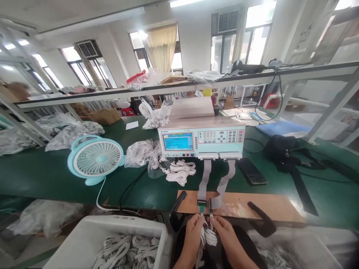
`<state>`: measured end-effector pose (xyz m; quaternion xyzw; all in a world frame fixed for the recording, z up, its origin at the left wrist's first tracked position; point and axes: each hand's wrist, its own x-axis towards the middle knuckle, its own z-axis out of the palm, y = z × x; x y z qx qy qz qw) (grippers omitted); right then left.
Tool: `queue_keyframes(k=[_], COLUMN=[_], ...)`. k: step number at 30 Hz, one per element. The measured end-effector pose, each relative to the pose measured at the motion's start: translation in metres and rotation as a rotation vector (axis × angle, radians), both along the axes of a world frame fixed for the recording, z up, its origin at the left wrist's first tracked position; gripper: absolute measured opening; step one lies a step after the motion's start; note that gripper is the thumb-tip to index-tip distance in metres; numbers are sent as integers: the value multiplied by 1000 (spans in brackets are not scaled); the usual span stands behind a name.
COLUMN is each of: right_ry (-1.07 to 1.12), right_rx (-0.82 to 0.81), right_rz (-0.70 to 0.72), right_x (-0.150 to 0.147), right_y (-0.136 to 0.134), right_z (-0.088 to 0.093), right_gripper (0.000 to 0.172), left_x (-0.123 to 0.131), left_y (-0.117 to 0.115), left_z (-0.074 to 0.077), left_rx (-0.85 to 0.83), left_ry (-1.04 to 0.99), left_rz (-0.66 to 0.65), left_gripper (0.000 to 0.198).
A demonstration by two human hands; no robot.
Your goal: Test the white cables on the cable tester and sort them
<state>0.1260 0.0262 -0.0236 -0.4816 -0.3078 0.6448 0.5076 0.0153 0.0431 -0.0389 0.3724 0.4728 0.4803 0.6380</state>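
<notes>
My left hand is closed on a white cable's plug, whose metal tip meets a small green circuit board. That board hangs from the left grey ribbon cable. Beside it, my right hand pinches the cable's other plug at the dark connector on the right ribbon cable. Whether either plug is fully seated I cannot tell. The coiled white cable hangs between my hands. Both ribbons run down from a bench tester with a lit blue screen.
A brown board lies along the green table's front edge. Coiled white cables, a phone, a turquoise fan and a black bag surround the tester. A white bin of cables stands lower left.
</notes>
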Motion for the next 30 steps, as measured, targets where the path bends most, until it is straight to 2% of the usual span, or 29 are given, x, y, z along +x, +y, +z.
queue_keyframes(k=[6, 10, 14, 21, 23, 25, 27, 29, 30], right_ry=[10, -36, -114, -153, -229, -370, -625, -1074, -1353], right_rx=[-26, -29, 0, -20, 26, 67, 77, 90, 83], right_rz=[-1, -14, -46, -57, -29, 48, 176, 366, 370], right_x=[-1, -2, -3, -12, -5, 20, 61, 107, 126], right_y=[0, 0, -1, -12, -21, -32, -43, -56, -63], right_z=[-2, -5, 1, 11, 13, 17, 21, 24, 26], right_gripper=[42, 42, 43, 37, 36, 35, 32, 29, 25], left_x=[0, -1, 1, 2, 2, 3, 3, 3, 3], left_y=[0, -1, -7, -22, -28, -34, -37, -39, -38], left_z=[0, 6, 16, 19, 21, 23, 24, 22, 20], left_rx=[8, -22, -90, -199, -230, -315, -427, -535, -585], left_ry=[19, 60, 27, -50, -72, -112, -195, -312, -367], left_rz=[27, 31, 55, 51, 0, -103, -178, -196, -197], left_gripper=[40, 32, 23, 22, 23, 29, 39, 44, 45])
